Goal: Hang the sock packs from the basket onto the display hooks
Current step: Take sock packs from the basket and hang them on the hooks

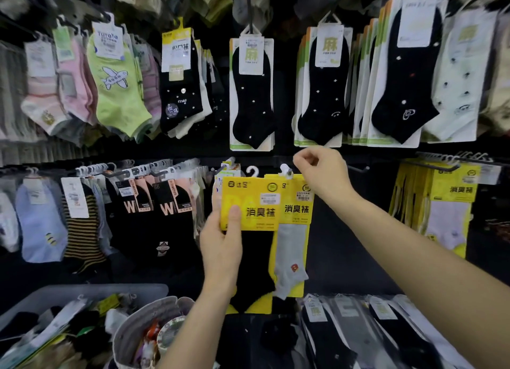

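My left hand [220,247] grips a yellow sock pack [249,203] with a black sock, thumb on the card's front, held up in front of the lower hook row. Its white hanger [252,171] is free, level with that row. Just right of it a matching yellow pack with a grey sock [296,211] hangs from a display hook [288,172]. My right hand [321,172] hovers beside that hook, fingers curled with nothing visible between them. The grey basket [82,292] with several sock packs sits at lower left.
Packed sock displays fill the wall: black dotted socks [252,92] above, black "W" packs [165,203] to the left, more yellow packs [447,192] at right. A round fabric bag [138,321] stands by the basket. Flat black sock packs [386,335] lie at lower right.
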A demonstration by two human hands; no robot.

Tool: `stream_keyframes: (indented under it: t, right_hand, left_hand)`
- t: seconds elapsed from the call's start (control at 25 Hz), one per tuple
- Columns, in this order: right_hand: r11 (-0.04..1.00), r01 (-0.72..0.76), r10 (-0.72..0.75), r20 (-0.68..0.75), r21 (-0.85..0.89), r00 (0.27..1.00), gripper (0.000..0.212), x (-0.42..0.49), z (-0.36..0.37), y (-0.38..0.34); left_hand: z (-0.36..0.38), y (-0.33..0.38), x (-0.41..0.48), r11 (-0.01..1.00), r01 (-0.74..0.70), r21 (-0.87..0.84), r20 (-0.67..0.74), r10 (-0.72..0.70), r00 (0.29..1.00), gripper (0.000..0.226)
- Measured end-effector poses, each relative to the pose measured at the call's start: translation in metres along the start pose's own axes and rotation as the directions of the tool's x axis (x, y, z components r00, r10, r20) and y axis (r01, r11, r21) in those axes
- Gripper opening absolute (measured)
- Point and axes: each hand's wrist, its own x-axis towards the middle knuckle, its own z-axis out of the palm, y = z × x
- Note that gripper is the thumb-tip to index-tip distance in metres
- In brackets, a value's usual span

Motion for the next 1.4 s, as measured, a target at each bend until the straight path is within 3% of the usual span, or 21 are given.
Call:
stream_keyframes:
  t: [0.08,0.16,0.36,0.48,0.64,0.8,0.92,0.96,1.04,1.12,1.2,1.32,1.4]
  right_hand:
    - [0.995,0.076,-0.085,0.134,0.067,0.987,0.021,-0.01,-0.005,-0.011]
    - [0.992,0.024,-0.061,0.312,0.122,0.948,0.025,-0.018,-0.012,-0.016]
    - [0.998,-0.008,-0.021,0.411,0.07,0.911,0.017,-0.018,-0.03,-0.007]
    - [0.999,-0.007,-0.004,0.349,0.031,0.937,0.016,-0.007,-0.028,-0.002]
    - [0.997,-0.075,0.062,0.265,0.037,0.962,0.021,0.013,-0.022,0.004]
    - [0.99,-0.013,0.054,0.299,-0.137,0.953,0.017,0.016,-0.006,0.011]
    - [0.987,0.002,0.03,0.204,-0.158,0.978,0.01,0.011,0.0,0.017]
    - [0.992,-0.012,0.032,0.16,-0.124,0.987,0.013,0.006,0.001,0.023]
    - [0.996,-0.068,0.074,0.102,-0.064,0.992,0.04,-0.01,0.001,0.04]
    - [0.986,-0.162,0.168,0.162,-0.05,0.972,0.064,-0.03,0.002,0.061]
    - [0.963,-0.268,0.26,0.301,-0.014,0.918,0.072,-0.051,0.008,0.08]
    - [0.912,-0.382,0.28,0.456,0.148,0.845,0.06,-0.08,0.025,0.094]
    - [0.888,-0.402,0.264,0.47,0.222,0.842,0.062,-0.093,0.038,0.097]
  left_hand:
    - [0.011,0.005,-0.008,1.0,-0.029,0.008,0.056,0.029,0.998,0.022]
    - [0.018,0.007,-0.015,1.0,-0.007,-0.007,0.116,0.008,0.993,0.027]
    - [0.033,0.002,-0.025,0.993,0.096,-0.061,0.187,-0.083,0.979,0.023]
    - [0.039,0.0,-0.026,0.992,0.099,-0.083,0.205,-0.08,0.976,0.01]
    - [0.043,-0.006,-0.024,0.987,0.15,-0.054,0.224,-0.134,0.965,0.02]
    - [0.046,-0.019,-0.025,0.978,0.208,-0.035,0.258,-0.192,0.947,0.019]
    - [0.046,-0.032,-0.024,0.98,0.197,0.034,0.216,-0.199,0.956,0.015]
    - [0.045,-0.035,-0.024,0.979,0.192,0.063,0.208,-0.201,0.957,0.016]
    - [0.045,-0.04,-0.021,0.976,0.185,0.117,0.238,-0.208,0.949,0.037]
    - [0.046,-0.045,-0.015,0.973,0.197,0.118,0.326,-0.225,0.918,0.06]
    - [0.046,-0.052,-0.014,0.975,0.21,0.072,0.434,-0.22,0.873,0.069]
    - [0.049,-0.064,-0.026,0.971,0.238,0.018,0.528,-0.211,0.823,0.056]
    - [0.054,-0.069,-0.032,0.974,0.225,-0.024,0.539,-0.177,0.824,0.047]
